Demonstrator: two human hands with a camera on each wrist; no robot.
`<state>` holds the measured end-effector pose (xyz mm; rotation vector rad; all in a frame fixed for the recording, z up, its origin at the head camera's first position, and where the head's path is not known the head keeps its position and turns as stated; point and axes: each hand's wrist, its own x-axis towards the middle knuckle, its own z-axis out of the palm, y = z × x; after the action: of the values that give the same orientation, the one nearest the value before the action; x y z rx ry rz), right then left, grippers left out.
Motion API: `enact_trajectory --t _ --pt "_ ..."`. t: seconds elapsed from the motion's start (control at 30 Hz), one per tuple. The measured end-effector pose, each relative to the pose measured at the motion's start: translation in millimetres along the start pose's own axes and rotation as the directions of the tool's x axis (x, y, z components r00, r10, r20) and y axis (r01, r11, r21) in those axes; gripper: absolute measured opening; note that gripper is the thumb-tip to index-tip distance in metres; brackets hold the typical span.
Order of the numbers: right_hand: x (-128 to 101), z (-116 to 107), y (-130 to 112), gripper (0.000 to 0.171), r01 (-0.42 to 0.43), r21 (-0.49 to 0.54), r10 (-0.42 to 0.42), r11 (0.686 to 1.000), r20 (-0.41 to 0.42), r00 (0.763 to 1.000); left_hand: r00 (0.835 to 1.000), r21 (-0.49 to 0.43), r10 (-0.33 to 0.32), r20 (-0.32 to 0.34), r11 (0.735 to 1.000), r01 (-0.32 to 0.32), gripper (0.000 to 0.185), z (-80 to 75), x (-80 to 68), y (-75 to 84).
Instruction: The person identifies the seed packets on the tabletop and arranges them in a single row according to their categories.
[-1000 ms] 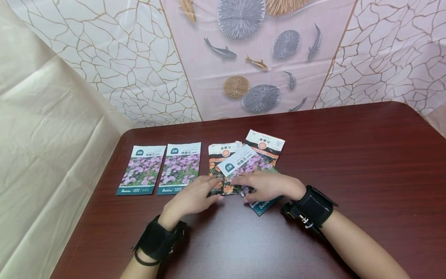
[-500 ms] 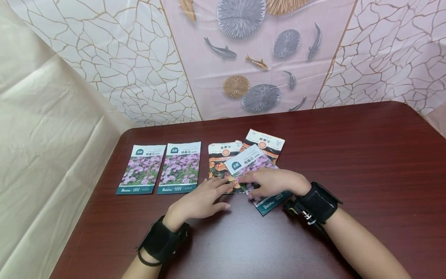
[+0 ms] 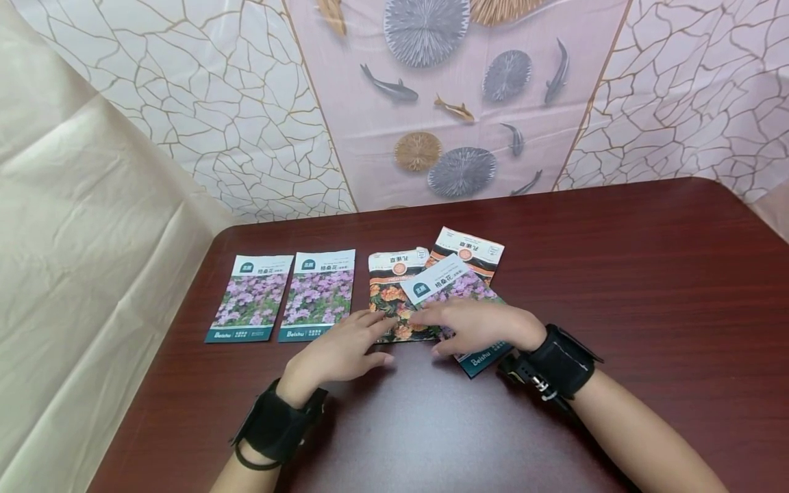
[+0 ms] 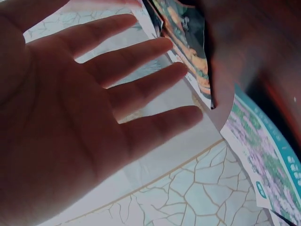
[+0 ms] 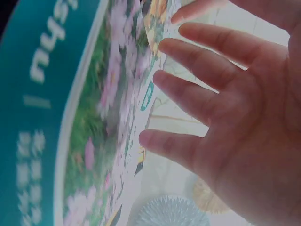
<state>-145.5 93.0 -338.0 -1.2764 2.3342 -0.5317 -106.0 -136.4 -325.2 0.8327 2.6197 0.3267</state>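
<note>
My left hand (image 3: 353,344) lies flat with straight fingers, its tips touching the lower edge of an orange-flower seed packet (image 3: 391,291). In the left wrist view the fingers (image 4: 141,89) are spread beside that packet (image 4: 188,56). My right hand (image 3: 464,322) presses flat on a tilted purple-flower packet (image 3: 453,282), which overlaps the orange packet and a second orange packet (image 3: 467,251) behind it. The right wrist view shows straight fingers (image 5: 202,66) over the purple packet (image 5: 94,122). Neither hand grips anything.
Two more purple-flower packets (image 3: 251,299) (image 3: 318,296) lie side by side to the left on the dark red table (image 3: 616,287). A patterned backdrop (image 3: 431,103) rises behind the table, and beige cloth (image 3: 92,239) hangs at the left.
My right hand has slid the tilted purple packet a little to the right and away. My left hand reached right, then drew back to the orange packet's edge.
</note>
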Motion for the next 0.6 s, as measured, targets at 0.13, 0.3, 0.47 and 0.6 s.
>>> enact_trajectory --t 0.13,0.3,0.47,0.6 --pt "3.0 5.1 -3.3 0.054 -0.008 -0.017 0.008 1.0 0.037 0.999 0.999 0.003 -0.041 0.014 0.999 0.041 0.053 -0.7 -0.4 -0.9" --pt "4.5 8.7 -4.4 0.055 -0.021 -0.023 0.022 1.0 0.046 0.999 0.999 0.009 -0.037 0.021 0.999 0.037 0.055 1.4 1.0 -0.2" --pt "2.6 7.0 -3.1 0.055 -0.057 -0.008 0.057 0.998 0.074 0.996 0.999 -0.007 0.037 0.036 0.999 -0.037 0.057 5.1 3.1 2.6" --pt "-0.3 3.2 -1.1 0.053 -0.057 0.0 0.057 0.998 0.09 0.994 0.996 -0.019 0.081 0.036 0.997 -0.081 0.058 7.8 4.7 5.7"
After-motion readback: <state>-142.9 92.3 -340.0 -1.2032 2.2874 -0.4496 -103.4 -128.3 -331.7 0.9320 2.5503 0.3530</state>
